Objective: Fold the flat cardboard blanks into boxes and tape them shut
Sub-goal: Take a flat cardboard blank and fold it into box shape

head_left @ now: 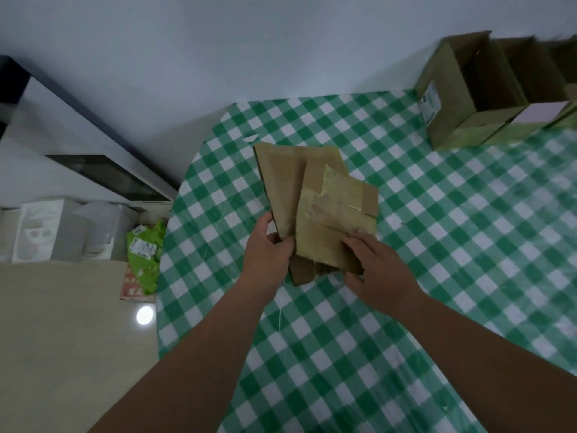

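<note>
Checked table (pixel 406 245) bears open boxes (pixel 462 98) (far right).

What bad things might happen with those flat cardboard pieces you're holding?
The top cardboard blank lies crooked on the lower blank, so it may slip off as the right hand lifts it. Old tape might stick its flaps together. The left hand could lose the lower one.

Both hands hold flat cardboard blanks (pixel 299 195) over the green checked counter (pixel 437 245): the left hand (pixel 268 250) grips one, the right hand (pixel 379 270) pinches another taped one; open boxes (pixel 474 98) stand far off
</note>
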